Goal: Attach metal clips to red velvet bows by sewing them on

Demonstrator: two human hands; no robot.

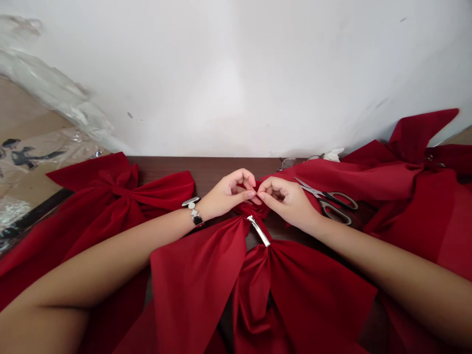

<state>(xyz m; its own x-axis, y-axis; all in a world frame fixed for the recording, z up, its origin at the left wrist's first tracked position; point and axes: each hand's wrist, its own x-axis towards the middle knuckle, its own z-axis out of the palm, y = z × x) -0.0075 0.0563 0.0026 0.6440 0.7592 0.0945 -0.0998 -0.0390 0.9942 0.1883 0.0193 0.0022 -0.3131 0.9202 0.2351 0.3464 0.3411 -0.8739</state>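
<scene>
My left hand (228,194) and my right hand (285,199) meet fingertip to fingertip above the dark wooden table, pinching a gathered strip of red fabric (254,209) between them. The strip sits at the top of a large red satin-like bow (206,275) that lies under my forearms. A long silver metal hair clip (259,231) rests on the bow's centre, just below my hands. Open steel scissors with black handles (332,201) lie close to my right hand, not touching it. A silver bracelet (193,211) circles my left wrist.
Another red bow (121,196) lies at the left, and loose red fabric (405,196) is heaped at the right. Eyeglasses (291,162) and a white tissue (334,155) sit at the table's back edge against a white wall (236,73). Clear plastic sheeting (47,83) hangs at far left.
</scene>
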